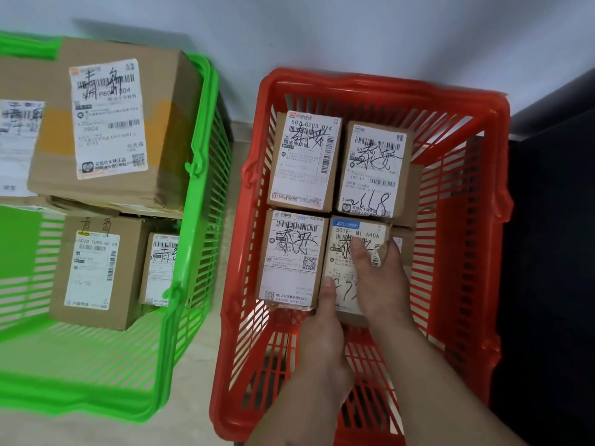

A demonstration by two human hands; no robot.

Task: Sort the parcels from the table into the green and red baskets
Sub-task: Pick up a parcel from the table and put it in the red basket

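Settling into the near right corner of the red basket (463, 220), the small cardboard parcel with the blue-headed label (349, 249) lies label up, its long axis running away from the person, parallel to the three labelled parcels already packed beside and beyond it. Both hands are on it. The right hand (383, 284) covers its near right part, fingers curled over the top and the right edge, so it grips the parcel from above. The left hand (322, 329) holds the near left corner, thumb on the label, fingers hidden beneath. The parcel touches its left neighbour, the parcel with the QR code (291, 262), and sits just short of the parcel beyond it (373, 170).

Since the parcel lies directly under both palms, I judge that letting go needs only a straight lift of the hands toward the person, with the right hand clearing the basket wall close on its right. The green basket (193, 194) stands well apart to the left, holding larger boxes.
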